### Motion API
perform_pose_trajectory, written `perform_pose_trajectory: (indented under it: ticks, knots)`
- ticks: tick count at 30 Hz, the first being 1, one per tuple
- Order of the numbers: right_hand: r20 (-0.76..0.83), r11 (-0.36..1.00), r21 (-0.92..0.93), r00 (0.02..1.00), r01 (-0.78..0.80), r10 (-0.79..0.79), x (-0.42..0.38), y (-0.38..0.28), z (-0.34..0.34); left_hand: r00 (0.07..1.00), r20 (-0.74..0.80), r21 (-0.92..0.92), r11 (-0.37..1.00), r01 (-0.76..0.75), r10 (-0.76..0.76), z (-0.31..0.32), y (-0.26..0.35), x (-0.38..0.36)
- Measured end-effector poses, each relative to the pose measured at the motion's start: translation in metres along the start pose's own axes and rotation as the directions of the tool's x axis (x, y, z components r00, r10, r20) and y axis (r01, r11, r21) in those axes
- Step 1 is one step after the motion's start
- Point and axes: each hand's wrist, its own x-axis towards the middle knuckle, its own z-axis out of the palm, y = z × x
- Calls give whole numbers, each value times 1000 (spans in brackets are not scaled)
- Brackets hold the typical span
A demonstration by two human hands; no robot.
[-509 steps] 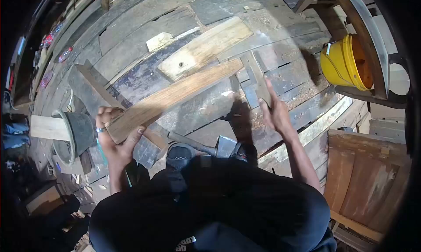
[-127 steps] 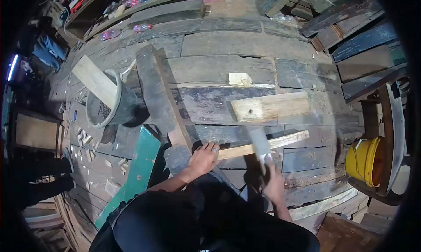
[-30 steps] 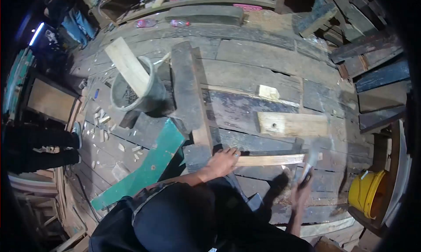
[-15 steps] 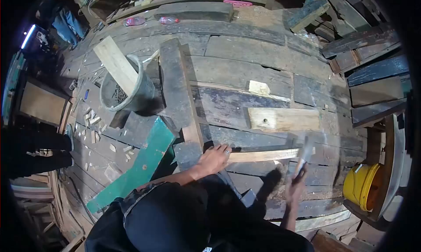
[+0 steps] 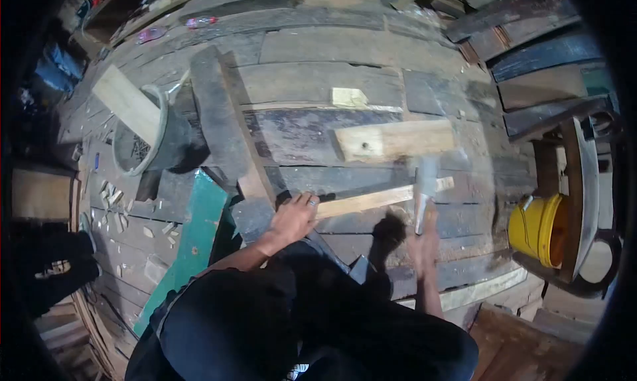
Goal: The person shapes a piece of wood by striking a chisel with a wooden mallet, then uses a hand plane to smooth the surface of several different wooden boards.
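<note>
A narrow pale wooden strip [image 5: 371, 200] runs right from my left hand [image 5: 296, 214], whose fingers close over its near end beside a thick dark beam [image 5: 229, 126]. My right hand [image 5: 423, 240] grips a short tool with a broad grey metal head [image 5: 426, 174], blurred by motion. That head overlaps the strip near its far end in this view. Just beyond lies a wider pale board [image 5: 398, 141] with a dark knot, and a small pale wood block [image 5: 349, 97] sits farther back.
A grey bucket [image 5: 120, 157] holds dark thin pieces and a leaning plank [image 5: 126, 102]. Wood chips [image 5: 111, 194] are scattered near a green board [image 5: 192, 238]. On the right stands a yellow bucket [image 5: 533, 228]. Another person's dark clothing [image 5: 53, 261] shows at left.
The view has shifted, so the floor items sit farther left and higher. The strip slants up more steeply to the right. My right hand has moved with the tool, still over the strip's far part.
</note>
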Motion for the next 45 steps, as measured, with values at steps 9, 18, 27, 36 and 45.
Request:
perform_pose_trajectory:
  ticks: [9,18,27,36,45]
  knots:
    - [242,970,-224,970,92,-36,-18,21,23,996,-66,20,999,-51,52,3,-3,-1]
    - [196,987,-111,977,112,-89,-16,8,8,994,-88,12,998,-57,58,0,0,3]
    - [-56,990,-143,998,8,-16,31,60,-19,971,-169,35,985,-168,172,-4,-11,40]
    - [337,951,-171,923,256,-188,-24,-2,12,951,-162,49,964,-260,265,-6,-33,66]
    - [-104,996,-58,993,-65,59,23,30,-2,955,-138,69,965,-255,262,-15,-23,66]
